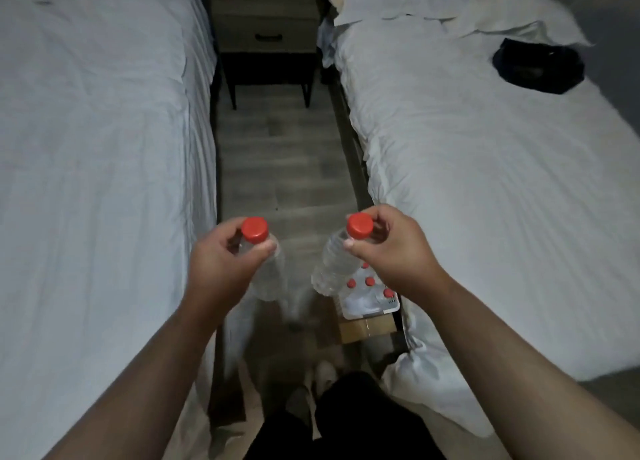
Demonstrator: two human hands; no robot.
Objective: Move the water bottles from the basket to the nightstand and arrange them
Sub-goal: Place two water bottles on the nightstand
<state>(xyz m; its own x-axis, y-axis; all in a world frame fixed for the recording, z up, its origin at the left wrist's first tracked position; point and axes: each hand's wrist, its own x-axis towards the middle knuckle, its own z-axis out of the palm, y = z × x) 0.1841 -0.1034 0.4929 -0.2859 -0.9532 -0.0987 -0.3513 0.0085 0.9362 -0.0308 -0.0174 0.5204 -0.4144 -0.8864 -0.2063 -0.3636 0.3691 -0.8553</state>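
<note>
Double carry, mid-aisle

The left hand [221, 255] grips the left bottle [268, 272] at the neck, just under its red cap, in the lower middle of the frame. The right hand [391, 251] grasps the right bottle [332, 262] the same way. The white basket [388, 309] sits just below it with other bottles [370, 281] inside. The nightstand [266, 33] is at top centre between the left bed [86, 147] and right bed [485, 182], well apart from both hands.

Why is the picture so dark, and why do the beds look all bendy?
Head view: the room is dim, so the nightstand looks murky; the wide lens curves both beds; the floor by the basket is blurry; the red caps look sharp.
</note>
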